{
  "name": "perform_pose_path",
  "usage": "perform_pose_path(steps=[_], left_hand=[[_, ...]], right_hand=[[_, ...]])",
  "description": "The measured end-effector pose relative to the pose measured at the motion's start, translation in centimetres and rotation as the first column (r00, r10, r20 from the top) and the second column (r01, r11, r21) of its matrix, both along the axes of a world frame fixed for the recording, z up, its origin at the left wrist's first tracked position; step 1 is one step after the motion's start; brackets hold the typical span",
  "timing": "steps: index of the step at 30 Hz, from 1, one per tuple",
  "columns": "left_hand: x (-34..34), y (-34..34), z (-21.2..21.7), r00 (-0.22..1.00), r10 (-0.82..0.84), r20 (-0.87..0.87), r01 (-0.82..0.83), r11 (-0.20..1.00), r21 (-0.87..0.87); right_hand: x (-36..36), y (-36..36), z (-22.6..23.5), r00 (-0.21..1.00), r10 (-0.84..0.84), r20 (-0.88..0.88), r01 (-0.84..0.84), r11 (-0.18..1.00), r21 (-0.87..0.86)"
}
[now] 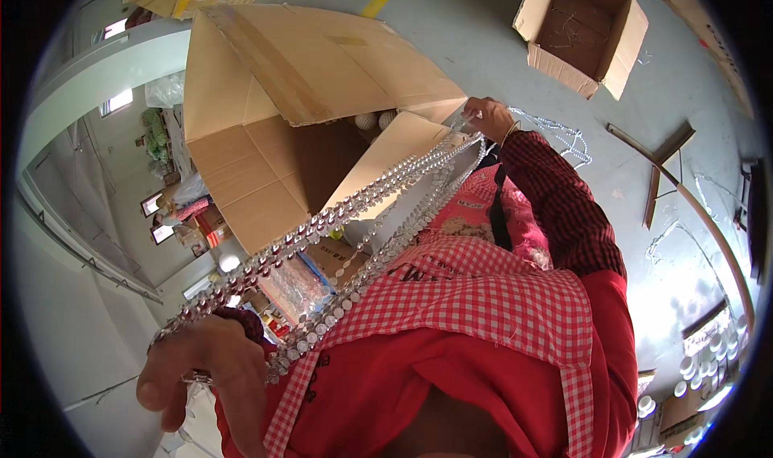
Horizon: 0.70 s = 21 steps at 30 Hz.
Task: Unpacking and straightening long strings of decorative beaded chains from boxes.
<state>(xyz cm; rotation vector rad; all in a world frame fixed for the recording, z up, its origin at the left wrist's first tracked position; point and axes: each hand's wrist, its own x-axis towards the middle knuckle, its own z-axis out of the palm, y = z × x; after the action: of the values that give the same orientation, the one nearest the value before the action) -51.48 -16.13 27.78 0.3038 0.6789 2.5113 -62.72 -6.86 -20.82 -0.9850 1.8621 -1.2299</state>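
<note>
Strings of silver beads are seen in the head view, stretched between two hands set well apart. At the near left, they are looped at the left hand; its fingers are bent, but whether they are closed tight cannot be told. Farther off and to the right, the strings are pinched by the right hand, with loose loops hung past it. Spreading out seems mostly done, but the strings are not yet put down. Some white balls can be seen in the big open box. Thin silver string is left on the floor at right. How much is left cannot be told.
</note>
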Motion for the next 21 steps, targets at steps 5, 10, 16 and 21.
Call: perform_pose_path(steps=[5, 10, 16, 21], left_hand=[[2.4, 0.3, 0.0, 0.994, 0.102, 0.034, -0.105, 0.988, 0.115], [2.6, -0.2, 0.1, 0.994, 0.109, 0.027, -0.110, 0.993, 0.052], [2.6, 0.3, -0.6, 0.999, 0.049, -0.001, -0.049, 0.996, 0.077], [1.3, 0.2, -1.5, 0.999, 0.004, -0.037, -0.002, 0.999, 0.053]], right_hand=[[0.0, -0.4, 1.6, 0.988, -0.056, -0.143, 0.030, 0.984, -0.178], [0.5, 0.4, 1.0, 0.984, 0.175, 0.016, -0.172, 0.980, -0.098], [1.3, 0.9, -0.2, 0.966, 0.230, 0.119, -0.225, 0.973, -0.052], [1.7, 1.4, -0.9, 0.952, 0.284, 0.117, -0.282, 0.959, -0.032]])
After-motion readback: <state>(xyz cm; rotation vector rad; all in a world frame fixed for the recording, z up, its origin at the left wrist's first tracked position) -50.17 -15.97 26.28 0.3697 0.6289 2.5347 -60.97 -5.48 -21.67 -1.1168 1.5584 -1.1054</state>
